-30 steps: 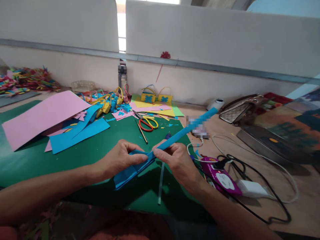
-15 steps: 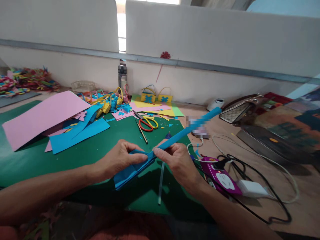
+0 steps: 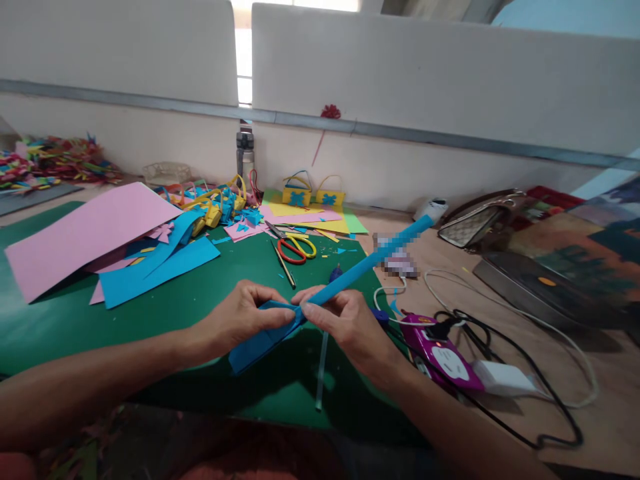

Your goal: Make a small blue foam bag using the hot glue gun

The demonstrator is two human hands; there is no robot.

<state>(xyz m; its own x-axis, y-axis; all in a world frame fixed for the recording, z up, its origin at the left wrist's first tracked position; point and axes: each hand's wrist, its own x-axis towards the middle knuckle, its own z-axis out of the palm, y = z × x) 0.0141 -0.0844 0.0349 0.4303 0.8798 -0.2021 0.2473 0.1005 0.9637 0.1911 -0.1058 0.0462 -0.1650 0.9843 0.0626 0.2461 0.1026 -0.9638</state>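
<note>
My left hand (image 3: 237, 317) is closed on a folded blue craft-sheet pouch (image 3: 253, 350), its thumb lying along the upper edge. My right hand (image 3: 353, 327) pinches a long blue strip (image 3: 373, 262) where it meets the pouch; the strip's free end slants up to the right. Beneath the right hand, a translucent stick (image 3: 323, 373) lies on the green mat (image 3: 200, 283). Dark blue parts of an object (image 3: 336, 272) show behind that hand, mostly hidden. Red-and-yellow-handled scissors (image 3: 295, 248) and a pen (image 3: 285, 265) lie beyond my hands.
Pink sheets (image 3: 90, 233) and blue sheets (image 3: 160, 273) lie at left. Finished yellow bags (image 3: 297, 195) with blue butterflies stand at the back. At right are a purple power strip (image 3: 440, 350), a white adapter (image 3: 505, 378), looping cables and a handbag (image 3: 475, 223).
My right hand has slid slightly left along the strip's join, closer to my left hand. The strip's far end has shifted a little left; the left hand stays about where it was.
</note>
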